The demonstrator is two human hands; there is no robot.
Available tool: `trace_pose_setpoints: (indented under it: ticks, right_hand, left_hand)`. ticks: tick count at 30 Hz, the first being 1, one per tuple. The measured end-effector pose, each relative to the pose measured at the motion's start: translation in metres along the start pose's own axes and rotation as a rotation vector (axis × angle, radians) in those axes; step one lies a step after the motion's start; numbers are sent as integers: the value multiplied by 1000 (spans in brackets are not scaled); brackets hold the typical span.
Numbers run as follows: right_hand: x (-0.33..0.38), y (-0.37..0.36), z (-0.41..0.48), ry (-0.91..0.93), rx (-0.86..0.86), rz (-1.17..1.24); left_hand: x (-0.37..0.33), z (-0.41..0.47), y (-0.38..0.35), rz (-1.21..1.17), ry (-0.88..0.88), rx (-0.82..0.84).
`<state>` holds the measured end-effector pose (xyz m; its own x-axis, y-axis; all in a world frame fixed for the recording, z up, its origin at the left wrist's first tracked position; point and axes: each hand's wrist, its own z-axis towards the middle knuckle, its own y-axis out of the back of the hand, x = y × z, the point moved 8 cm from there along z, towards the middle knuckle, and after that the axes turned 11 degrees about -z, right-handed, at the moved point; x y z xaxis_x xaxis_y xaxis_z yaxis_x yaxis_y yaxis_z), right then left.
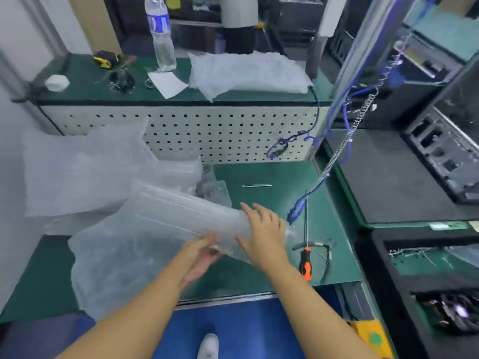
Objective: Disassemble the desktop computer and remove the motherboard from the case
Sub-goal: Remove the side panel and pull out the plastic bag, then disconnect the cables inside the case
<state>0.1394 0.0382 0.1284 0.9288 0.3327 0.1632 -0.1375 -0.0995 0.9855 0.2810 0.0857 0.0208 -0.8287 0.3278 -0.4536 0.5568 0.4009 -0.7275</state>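
Observation:
A clear inflatable air-cushion wrap (166, 221) lies across the green bench mat (272, 177), slightly raised at its right end. My left hand (201, 257) is under that end, its fingers curled up on the wrap's edge. My right hand (264, 234) rests on top of the same end with fingers straight. Black desktop computer cases (440, 151) stand on the bench to the right. No motherboard is visible.
An orange-handled screwdriver (306, 255) and pliers (324, 250) lie right of my hands. More air-cushion wrap (85, 167) is piled at the left and on the upper shelf (246, 71), beside a water bottle (160, 35). Blue cables (334, 130) and a coiled cord hang at the right.

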Motion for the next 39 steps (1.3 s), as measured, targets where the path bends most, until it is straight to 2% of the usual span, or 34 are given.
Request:
trace_pose_setpoints:
  ticks: [5,9,13,15,17,20,23,28,33,39]
  right_hand:
    - [52,-29,18,20,-122,-113]
    - [80,-81,29,157,112,-41]
    - [84,-135,29,220,566,-5]
    - [79,-151,25,222,697,-62]
    - [76,-157,25,204,689,-75]
    - [71,-151,30,149,562,-54]
    - [62,-137,32,117,433,-15]
    - [20,-101,16,-22,266,193]
    - [-66,-60,-31,-271,198,416]
    - [-180,-3,-115,-500,59,413]
  left_hand:
    - [-31,0,41,-179,-73,-157]
    - [-50,9,64,-181,-204,-354]
    - [-42,16,90,2,26,-629]
    - [-34,17,91,56,145,-657]
    - [-28,16,87,113,213,-642]
    - [-21,7,88,296,281,-653]
    - [-12,4,80,469,287,-607]
    - [26,24,3,746,238,-305]
    - [82,28,-91,871,201,-117]
    - [184,15,-184,989,275,149]
